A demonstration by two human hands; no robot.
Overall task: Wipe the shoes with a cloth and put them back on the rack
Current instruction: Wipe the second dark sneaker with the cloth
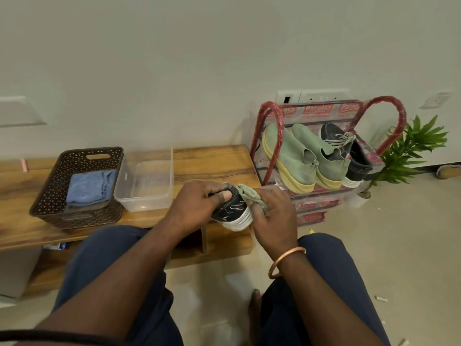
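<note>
My left hand (199, 203) grips a black shoe with a white sole (234, 213) above the front edge of the wooden bench (212, 161). My right hand (273, 216) holds a green cloth (250, 194) against the shoe's right end. The red shoe rack (270, 116) stands to the right of the bench. On its top shelf lie two green shoes with yellow soles (296, 156) and one black laced shoe (349, 151).
A brown perforated basket (50, 196) with a blue cloth (91, 184) inside sits on the bench's left part. A clear plastic tub (147, 193) stands beside it. A green potted plant (411, 151) is right of the rack. My knees are below my hands.
</note>
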